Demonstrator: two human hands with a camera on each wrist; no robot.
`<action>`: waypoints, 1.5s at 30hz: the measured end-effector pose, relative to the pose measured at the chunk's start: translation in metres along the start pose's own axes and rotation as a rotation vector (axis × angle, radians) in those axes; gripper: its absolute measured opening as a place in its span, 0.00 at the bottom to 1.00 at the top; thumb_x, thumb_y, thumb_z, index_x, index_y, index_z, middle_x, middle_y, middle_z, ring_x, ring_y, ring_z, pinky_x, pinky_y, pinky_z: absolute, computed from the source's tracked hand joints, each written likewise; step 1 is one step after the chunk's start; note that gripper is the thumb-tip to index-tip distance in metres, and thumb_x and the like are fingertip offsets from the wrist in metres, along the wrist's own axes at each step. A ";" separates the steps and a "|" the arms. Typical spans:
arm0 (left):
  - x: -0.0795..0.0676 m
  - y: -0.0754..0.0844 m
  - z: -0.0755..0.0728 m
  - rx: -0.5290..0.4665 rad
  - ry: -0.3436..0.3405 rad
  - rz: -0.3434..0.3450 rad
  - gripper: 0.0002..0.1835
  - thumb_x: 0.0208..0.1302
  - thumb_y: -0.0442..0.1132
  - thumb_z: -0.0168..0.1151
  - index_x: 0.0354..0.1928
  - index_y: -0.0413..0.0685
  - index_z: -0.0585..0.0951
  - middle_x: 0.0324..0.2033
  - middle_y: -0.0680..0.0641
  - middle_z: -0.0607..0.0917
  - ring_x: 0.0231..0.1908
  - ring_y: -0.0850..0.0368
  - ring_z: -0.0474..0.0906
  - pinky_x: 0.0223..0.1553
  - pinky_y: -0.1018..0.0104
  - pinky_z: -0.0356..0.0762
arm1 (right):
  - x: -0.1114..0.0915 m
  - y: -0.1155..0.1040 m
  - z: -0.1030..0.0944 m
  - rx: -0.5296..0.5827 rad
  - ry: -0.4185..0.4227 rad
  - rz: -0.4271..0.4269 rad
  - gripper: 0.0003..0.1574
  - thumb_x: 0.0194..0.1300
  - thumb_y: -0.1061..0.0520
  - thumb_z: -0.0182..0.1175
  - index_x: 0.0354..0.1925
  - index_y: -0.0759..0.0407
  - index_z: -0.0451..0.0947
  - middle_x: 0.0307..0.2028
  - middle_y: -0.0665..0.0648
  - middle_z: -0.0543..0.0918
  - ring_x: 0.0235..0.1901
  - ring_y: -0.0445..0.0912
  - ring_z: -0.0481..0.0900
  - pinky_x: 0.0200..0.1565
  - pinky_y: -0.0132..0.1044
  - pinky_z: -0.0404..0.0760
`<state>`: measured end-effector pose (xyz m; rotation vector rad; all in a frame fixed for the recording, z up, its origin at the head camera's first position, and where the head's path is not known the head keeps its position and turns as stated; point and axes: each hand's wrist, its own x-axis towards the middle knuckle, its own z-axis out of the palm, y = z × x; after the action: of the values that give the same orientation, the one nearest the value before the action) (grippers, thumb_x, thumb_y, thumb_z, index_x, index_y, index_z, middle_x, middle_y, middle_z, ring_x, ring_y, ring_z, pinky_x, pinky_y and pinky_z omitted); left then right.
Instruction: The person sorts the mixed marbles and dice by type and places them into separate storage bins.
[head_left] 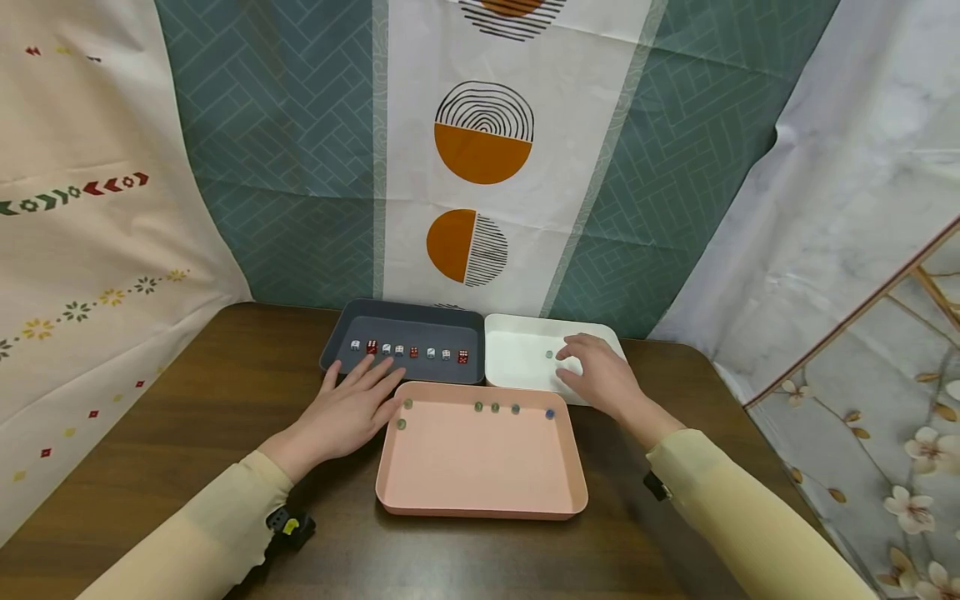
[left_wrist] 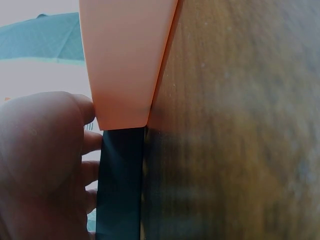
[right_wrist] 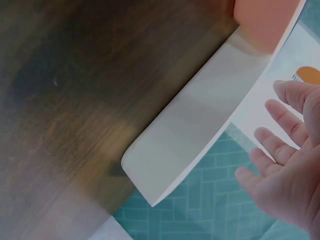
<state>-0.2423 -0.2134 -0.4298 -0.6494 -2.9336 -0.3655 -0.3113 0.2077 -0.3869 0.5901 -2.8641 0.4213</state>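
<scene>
My left hand (head_left: 347,414) lies with spread, straight fingers at the front edge of the dark grey tray (head_left: 420,319), its thumb by the left rim of the pink tray (head_left: 480,475). Over the white tray (head_left: 517,367) hovers my right hand (head_left: 597,375), fingers loosely bent and thumb apart from them. Just left of its fingertips, a greenish glass marble (head_left: 549,354) sits on the white tray's floor. Nothing shows between those fingers in the right wrist view, where the hand (right_wrist: 290,155) is beside the tray wall (right_wrist: 190,125).
Several red and white dice (head_left: 414,352) stand in a row in the dark grey tray. Green marbles (head_left: 478,407) and a blue marble (head_left: 550,414) lie along the pink tray's far side. A brown wooden table (head_left: 187,417) bears the trays; a patterned cloth (head_left: 300,167) hangs behind.
</scene>
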 end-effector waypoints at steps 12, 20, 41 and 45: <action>0.000 0.000 0.000 -0.003 0.001 0.002 0.31 0.88 0.52 0.53 0.84 0.48 0.71 0.83 0.38 0.66 0.84 0.31 0.54 0.76 0.18 0.42 | -0.023 -0.013 -0.001 0.020 -0.004 0.002 0.16 0.76 0.54 0.72 0.57 0.59 0.91 0.76 0.65 0.76 0.83 0.63 0.59 0.71 0.66 0.74; -0.001 -0.001 0.002 0.001 0.000 0.002 0.31 0.89 0.52 0.53 0.84 0.48 0.70 0.83 0.38 0.66 0.84 0.31 0.53 0.76 0.18 0.42 | -0.039 -0.022 -0.001 0.031 0.017 -0.066 0.11 0.73 0.55 0.75 0.51 0.57 0.92 0.73 0.63 0.80 0.82 0.62 0.63 0.67 0.64 0.79; 0.000 0.001 -0.001 -0.001 0.005 0.003 0.31 0.89 0.53 0.53 0.84 0.47 0.70 0.83 0.38 0.66 0.84 0.31 0.53 0.76 0.18 0.43 | -0.050 -0.029 0.009 -0.027 -0.015 -0.104 0.09 0.69 0.60 0.74 0.47 0.59 0.93 0.72 0.65 0.81 0.81 0.63 0.65 0.71 0.60 0.76; 0.000 0.000 0.000 -0.002 0.003 0.002 0.31 0.89 0.53 0.53 0.84 0.47 0.70 0.83 0.38 0.66 0.84 0.31 0.53 0.76 0.18 0.43 | -0.049 -0.031 0.012 -0.065 -0.030 -0.103 0.10 0.68 0.58 0.78 0.46 0.59 0.93 0.72 0.65 0.80 0.81 0.63 0.65 0.73 0.58 0.75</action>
<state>-0.2423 -0.2132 -0.4297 -0.6521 -2.9299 -0.3685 -0.2554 0.1940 -0.4025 0.7340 -2.8470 0.3047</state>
